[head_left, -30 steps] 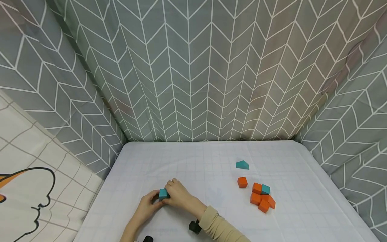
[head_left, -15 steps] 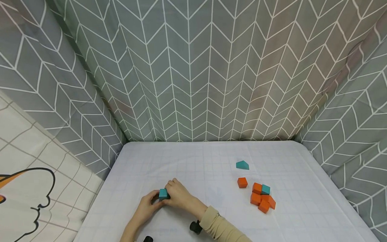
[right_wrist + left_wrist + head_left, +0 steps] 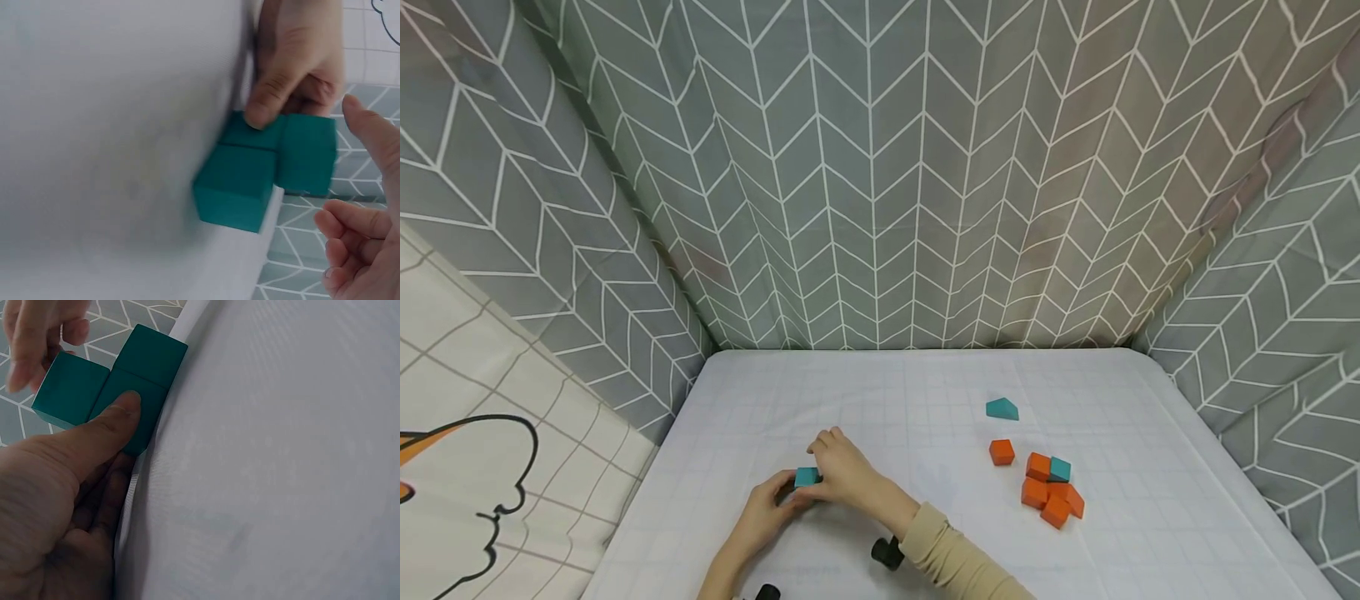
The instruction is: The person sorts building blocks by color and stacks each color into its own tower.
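Observation:
Three teal blocks stand together on the white tabletop: two lie in a row, and the upper block (image 3: 72, 390) sits on top of them. My left hand (image 3: 758, 521) pinches the lower block nearest it (image 3: 134, 406), thumb flat on its face and fingers behind. The other lower block (image 3: 234, 184) extends past that grip. My right hand (image 3: 850, 479) is beside the upper block, and the right wrist view shows its thumb and loosely bent fingers apart from the teal, with nothing between them. From the head, the hands hide most of the lower blocks.
On the right of the white table (image 3: 925, 400) lies a cluster of orange blocks (image 3: 1033, 493) with a teal block (image 3: 1059, 470) among them. A single orange block (image 3: 1002, 452) and a teal wedge-shaped block (image 3: 1002, 408) lie nearby. Grey patterned curtains (image 3: 880, 167) enclose the table.
My right hand has let go of the blocks, lifting its fingers up and slightly to the right. My left hand keeps its hold, and the teal blocks stay in place.

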